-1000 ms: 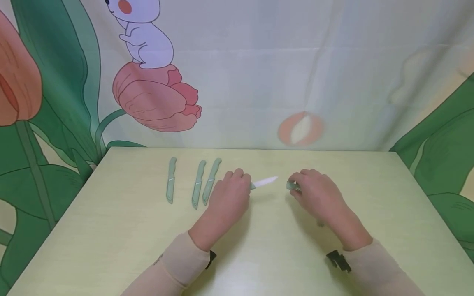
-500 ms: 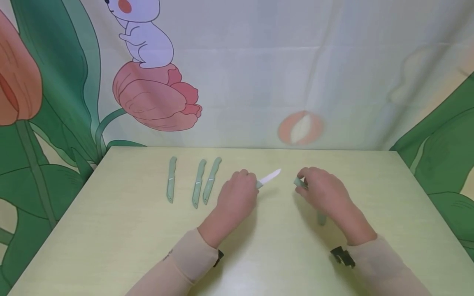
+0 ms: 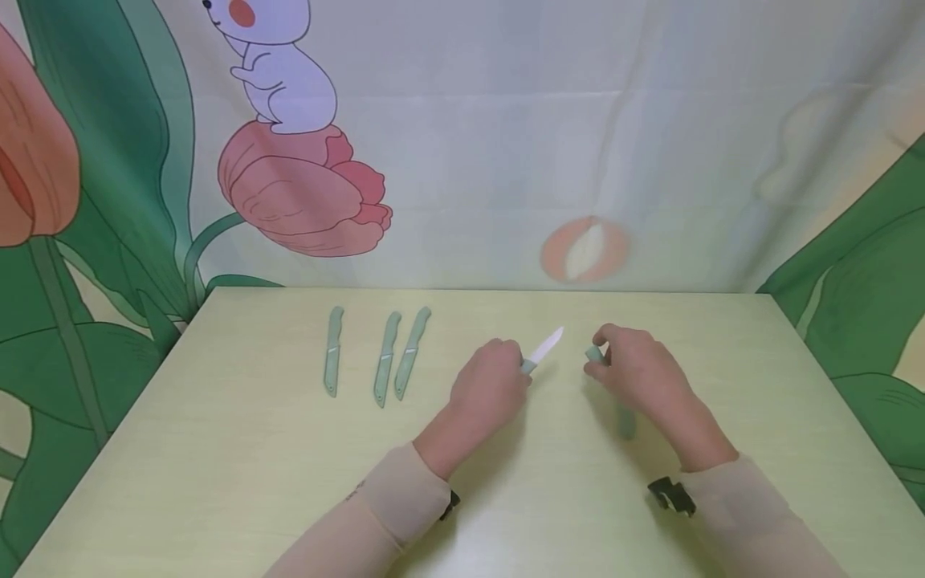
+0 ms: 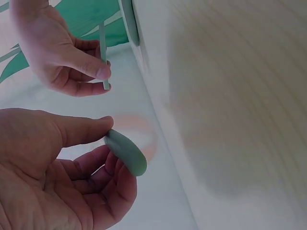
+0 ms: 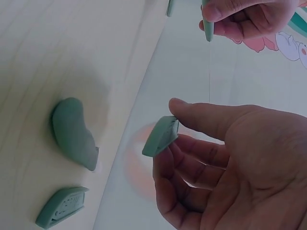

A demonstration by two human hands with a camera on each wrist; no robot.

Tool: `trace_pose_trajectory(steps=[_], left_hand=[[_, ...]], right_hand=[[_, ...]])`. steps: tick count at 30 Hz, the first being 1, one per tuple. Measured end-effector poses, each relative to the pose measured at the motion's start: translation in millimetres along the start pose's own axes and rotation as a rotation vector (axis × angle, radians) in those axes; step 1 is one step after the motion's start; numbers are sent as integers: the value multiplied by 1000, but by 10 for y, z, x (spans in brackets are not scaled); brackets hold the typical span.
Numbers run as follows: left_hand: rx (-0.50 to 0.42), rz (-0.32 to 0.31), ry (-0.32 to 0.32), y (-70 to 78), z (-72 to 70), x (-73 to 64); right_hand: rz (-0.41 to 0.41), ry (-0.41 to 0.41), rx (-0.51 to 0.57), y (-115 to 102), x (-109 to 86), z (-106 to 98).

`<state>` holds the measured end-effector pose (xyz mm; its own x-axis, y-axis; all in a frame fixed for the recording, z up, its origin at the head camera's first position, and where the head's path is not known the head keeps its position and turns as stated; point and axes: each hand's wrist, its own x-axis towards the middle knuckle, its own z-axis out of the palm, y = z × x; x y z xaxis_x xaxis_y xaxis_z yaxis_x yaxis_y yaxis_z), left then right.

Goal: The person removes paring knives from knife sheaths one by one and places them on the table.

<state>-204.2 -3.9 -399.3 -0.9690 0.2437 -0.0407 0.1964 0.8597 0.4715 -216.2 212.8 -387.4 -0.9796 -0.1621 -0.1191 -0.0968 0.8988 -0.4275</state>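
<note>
My left hand pinches a small knife by its pale green handle, seen large in the left wrist view. The bare white blade points up and to the right, above the table. To its right, my right hand holds a green blade sheath between thumb and fingers. Knife and sheath are apart. Below the right hand, a curved green handle and another green sheath lie on the table; in the head view the hand covers most of them.
Three sheathed green knives lie on the left of the table: one by itself, and two side by side. A printed curtain hangs behind the table's back edge. The light wooden tabletop extends towards the front.
My left hand has moved right with the knife, whose blade now tilts up more steeply. My right hand has shifted slightly right with the sheath, exposing more of a green piece below it.
</note>
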Motion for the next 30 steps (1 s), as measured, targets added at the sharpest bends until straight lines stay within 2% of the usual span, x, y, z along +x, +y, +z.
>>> trace_pose_trajectory(steps=[11, 18, 25, 30], left_hand=[[-67, -12, -44, 155, 141, 120], [-111, -64, -65, 249, 244, 175], [-133, -85, -89, 349, 344, 216], [-113, -103, -112, 416, 409, 244]], right_hand=[[86, -12, 41, 61, -2, 13], [124, -23, 54, 89, 5, 38], [164, -41, 50, 74, 28, 71], [164, -43, 39, 81, 47, 119]])
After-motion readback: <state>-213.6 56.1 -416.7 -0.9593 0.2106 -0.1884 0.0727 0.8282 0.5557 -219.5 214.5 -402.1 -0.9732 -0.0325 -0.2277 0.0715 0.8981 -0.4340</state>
